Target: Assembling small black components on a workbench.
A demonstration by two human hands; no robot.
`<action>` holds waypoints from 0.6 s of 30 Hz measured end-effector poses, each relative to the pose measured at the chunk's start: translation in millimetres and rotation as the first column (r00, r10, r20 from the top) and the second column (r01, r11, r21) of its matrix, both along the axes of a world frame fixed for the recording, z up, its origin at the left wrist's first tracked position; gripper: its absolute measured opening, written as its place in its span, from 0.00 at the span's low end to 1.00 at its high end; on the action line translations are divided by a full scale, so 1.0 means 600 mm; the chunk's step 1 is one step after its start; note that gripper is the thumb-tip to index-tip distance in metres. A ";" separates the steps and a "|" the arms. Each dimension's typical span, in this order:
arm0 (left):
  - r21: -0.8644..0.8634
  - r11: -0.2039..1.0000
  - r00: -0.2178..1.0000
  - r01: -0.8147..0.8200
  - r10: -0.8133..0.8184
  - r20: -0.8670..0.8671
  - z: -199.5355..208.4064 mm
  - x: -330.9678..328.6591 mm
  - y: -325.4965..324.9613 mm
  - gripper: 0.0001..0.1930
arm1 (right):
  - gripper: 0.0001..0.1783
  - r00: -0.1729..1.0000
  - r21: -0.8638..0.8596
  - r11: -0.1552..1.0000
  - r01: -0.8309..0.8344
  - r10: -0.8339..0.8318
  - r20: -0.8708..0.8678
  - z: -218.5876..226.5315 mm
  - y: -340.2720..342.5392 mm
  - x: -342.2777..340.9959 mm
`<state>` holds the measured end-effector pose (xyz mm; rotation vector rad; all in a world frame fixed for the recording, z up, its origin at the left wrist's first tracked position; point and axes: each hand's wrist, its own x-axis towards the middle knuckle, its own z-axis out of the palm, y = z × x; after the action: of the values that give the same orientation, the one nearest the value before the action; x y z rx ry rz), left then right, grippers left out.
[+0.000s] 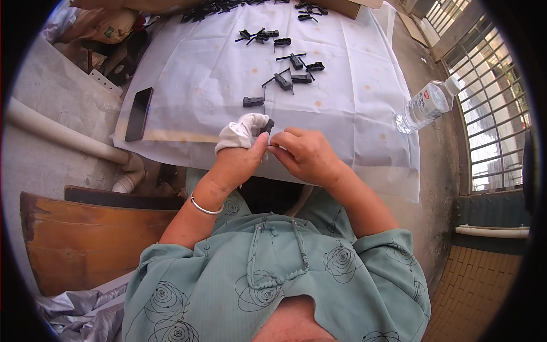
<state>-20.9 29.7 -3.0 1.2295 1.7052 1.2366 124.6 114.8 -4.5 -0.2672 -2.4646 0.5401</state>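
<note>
My left hand is closed around a small black plastic part, and a white cloth glove covers its fingers while the thumb is bare. Right beside it, my right hand is bare, with thumb and forefinger pinched together close to the part's lower end. What that pinch holds is too small to make out. Just beyond both hands, a similar black part lies by itself on the white-covered table.
Several black parts with thin arms lie farther back, and a dark pile sits at the far edge. A black phone rests at the left edge, a clear water bottle at the right. A cardboard box stands at the back.
</note>
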 end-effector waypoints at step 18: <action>0.141 0.986 0.875 0.091 -0.147 0.462 0.023 0.003 -0.031 0.17 | 0.12 0.997 -0.537 0.844 0.019 -0.056 -0.054 0.020 -0.017 0.003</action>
<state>-18.8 11.3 11.0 0.9752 1.1994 1.4340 126.4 104.4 7.6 -0.5081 -2.1873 1.2023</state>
